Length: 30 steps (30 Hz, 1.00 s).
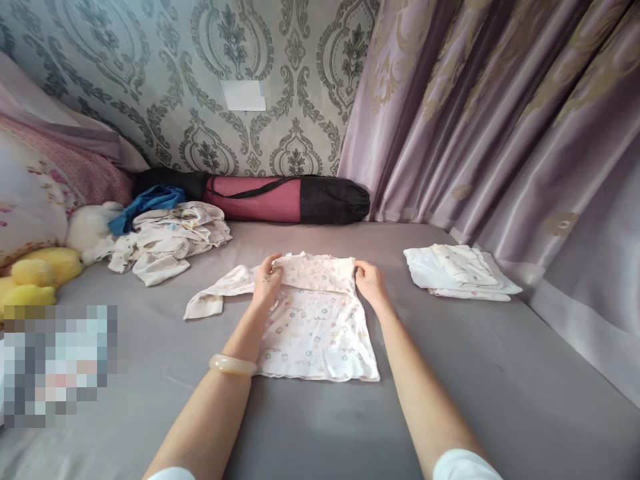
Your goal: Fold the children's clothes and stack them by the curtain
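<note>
A small white long-sleeved shirt with a pastel print lies spread on the grey bed sheet, its hem towards me. One sleeve stretches out to the left with a bend in it. The other appears folded across the chest. At the left shoulder, my left hand is closed on the fabric, its fingertips partly tucked behind the cloth. My right hand pinches the right shoulder corner between thumb and fingers. A pale bangle circles my left wrist.
Folded white clothes lie stacked at the right. Crumpled clothes with a blue piece are heaped at the back left, near yellow plush toys. A pink-and-black roll bag rests against the wall. Purple curtains hang along the right.
</note>
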{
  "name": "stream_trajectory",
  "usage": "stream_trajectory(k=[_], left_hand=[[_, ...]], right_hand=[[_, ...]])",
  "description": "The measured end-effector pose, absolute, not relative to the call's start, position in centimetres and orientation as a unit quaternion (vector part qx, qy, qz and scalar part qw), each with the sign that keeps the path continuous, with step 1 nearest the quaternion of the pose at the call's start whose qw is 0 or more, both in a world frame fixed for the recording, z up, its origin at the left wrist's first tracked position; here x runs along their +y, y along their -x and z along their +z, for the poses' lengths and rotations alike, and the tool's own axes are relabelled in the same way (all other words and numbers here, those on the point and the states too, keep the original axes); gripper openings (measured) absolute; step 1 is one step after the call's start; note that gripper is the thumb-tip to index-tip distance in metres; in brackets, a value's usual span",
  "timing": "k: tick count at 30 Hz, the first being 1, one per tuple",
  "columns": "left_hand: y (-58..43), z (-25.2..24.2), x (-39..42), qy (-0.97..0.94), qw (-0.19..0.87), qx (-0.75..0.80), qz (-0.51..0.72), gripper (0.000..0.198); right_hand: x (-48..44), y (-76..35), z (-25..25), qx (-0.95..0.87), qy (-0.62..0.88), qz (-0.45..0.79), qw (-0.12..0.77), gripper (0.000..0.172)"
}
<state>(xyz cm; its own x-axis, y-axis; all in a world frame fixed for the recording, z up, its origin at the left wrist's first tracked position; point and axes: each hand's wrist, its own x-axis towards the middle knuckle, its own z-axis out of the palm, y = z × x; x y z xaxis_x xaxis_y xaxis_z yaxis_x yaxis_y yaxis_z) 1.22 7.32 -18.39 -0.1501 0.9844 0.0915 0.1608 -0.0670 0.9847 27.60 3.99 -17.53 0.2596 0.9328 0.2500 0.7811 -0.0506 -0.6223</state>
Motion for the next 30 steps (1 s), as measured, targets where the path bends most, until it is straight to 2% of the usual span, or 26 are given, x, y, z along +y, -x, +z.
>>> stream_trajectory(k=[7,14,22,30], left_hand=[[-1.1,-17.9,7.1,-0.612,0.270,0.613,0.422,0.044],[-0.7,-18.6,7.4,-0.652,0.212,0.616,0.388,0.046],[0.1,-18.5,7.8,-0.611,0.221,0.661,0.374,0.043],[0.3,-19.3,8.3,-0.614,0.198,0.643,0.414,0.042]], right_hand=[[2.7,-25.5,-17.5,-0.665,0.721,0.065,0.184,0.049],[2.3,-24.8,-18.7,-0.647,0.754,0.085,0.070,0.061],[2.5,-24.6,-19.0,-0.629,0.770,0.099,0.042,0.067],[2.5,-24.5,-18.3,-0.620,0.775,0.119,0.024,0.067]])
